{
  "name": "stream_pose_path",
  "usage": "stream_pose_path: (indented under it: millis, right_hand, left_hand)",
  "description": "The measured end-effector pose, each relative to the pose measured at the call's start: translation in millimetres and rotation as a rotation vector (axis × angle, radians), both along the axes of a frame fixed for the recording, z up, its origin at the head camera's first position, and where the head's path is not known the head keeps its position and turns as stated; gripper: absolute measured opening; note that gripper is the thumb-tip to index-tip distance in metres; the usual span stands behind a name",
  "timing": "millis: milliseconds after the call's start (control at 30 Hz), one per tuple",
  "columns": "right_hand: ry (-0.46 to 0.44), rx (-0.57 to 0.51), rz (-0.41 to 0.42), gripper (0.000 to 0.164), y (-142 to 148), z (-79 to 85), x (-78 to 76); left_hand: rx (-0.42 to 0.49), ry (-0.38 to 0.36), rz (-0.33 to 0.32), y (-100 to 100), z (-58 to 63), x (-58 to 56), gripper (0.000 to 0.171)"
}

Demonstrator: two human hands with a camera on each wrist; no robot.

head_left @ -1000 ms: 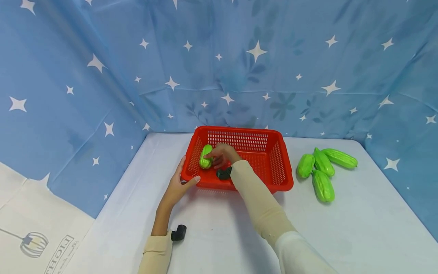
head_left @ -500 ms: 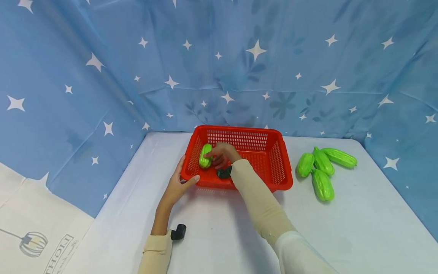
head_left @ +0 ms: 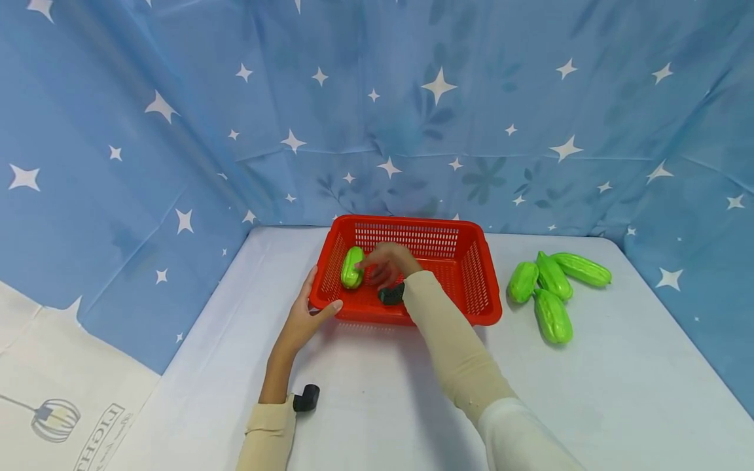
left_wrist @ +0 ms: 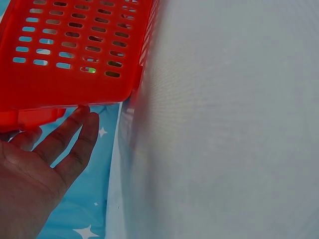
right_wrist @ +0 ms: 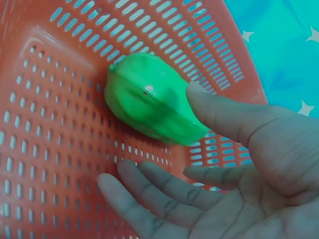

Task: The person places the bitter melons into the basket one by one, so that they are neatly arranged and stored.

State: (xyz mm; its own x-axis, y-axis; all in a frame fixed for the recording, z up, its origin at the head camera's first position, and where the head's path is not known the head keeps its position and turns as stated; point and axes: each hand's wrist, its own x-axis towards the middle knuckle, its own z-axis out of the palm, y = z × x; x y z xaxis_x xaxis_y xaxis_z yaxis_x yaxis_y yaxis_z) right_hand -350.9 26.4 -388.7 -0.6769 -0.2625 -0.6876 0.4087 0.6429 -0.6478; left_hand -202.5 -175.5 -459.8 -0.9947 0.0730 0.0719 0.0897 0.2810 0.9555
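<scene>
Both loosely spread, right hand (head_left: 390, 256) sits beside green gourd (head_left: 352, 269) (thumb perhaps touching), left hand (head_left: 302, 322) touching red basket (head_left: 444, 273).

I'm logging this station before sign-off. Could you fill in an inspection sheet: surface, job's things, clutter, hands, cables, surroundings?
Surface: white table.
Job's things: red basket with one green gourd inside; four gourds clustered on the table, right of it.
Clutter: nothing seen.
Hands: left hand touches the basket's near left corner; right hand is inside the basket, fingers spread, thumb by the gourd, contact unclear.
Cables: nothing seen.
Surroundings: blue star-patterned curtain behind and at both sides.
</scene>
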Motion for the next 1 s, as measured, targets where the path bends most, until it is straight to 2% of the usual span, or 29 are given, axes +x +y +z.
stream_pose_path:
  millis: [267, 500, 700, 800, 900, 933, 1000]
  right_hand:
    - [-0.02, 0.005, -0.022, 0.06, 16.5, 2.5, -3.9]
    - [-0.009, -0.078, -0.039, 0.066, 32.7, 16.1, 1.2]
    - [0.087, -0.139, 0.013, 0.058, 55.4, 29.5, 9.4]
    - [0.141, -0.182, 0.01, 0.052, 66.5, 33.2, 11.4]
    - [0.174, -0.264, -0.012, 0.051, 78.3, 34.8, 13.2]
    - [0.185, -0.298, -0.014, 0.051, 82.3, 34.6, 13.4]
    - [0.214, -0.361, -0.015, 0.054, 91.0, 36.4, 15.9]
  left_hand:
    - [0.009, 0.013, 0.0, -1.0, -1.2, -1.3, 0.091]
    - [-0.001, -0.005, 0.0, -0.3, -0.6, 0.4, 0.093]
    - [-0.003, -0.001, 0.006, 2.0, -0.2, 0.4, 0.093]
    - [0.007, 0.004, -0.001, 1.1, 0.4, 0.6, 0.093]
    - [0.01, 0.001, -0.012, 0.4, 0.2, 0.6, 0.092]
    - [0.009, -0.005, -0.015, 1.2, 4.5, 2.8, 0.092]
    - [0.014, -0.014, -0.018, 1.2, 5.0, 2.6, 0.092]
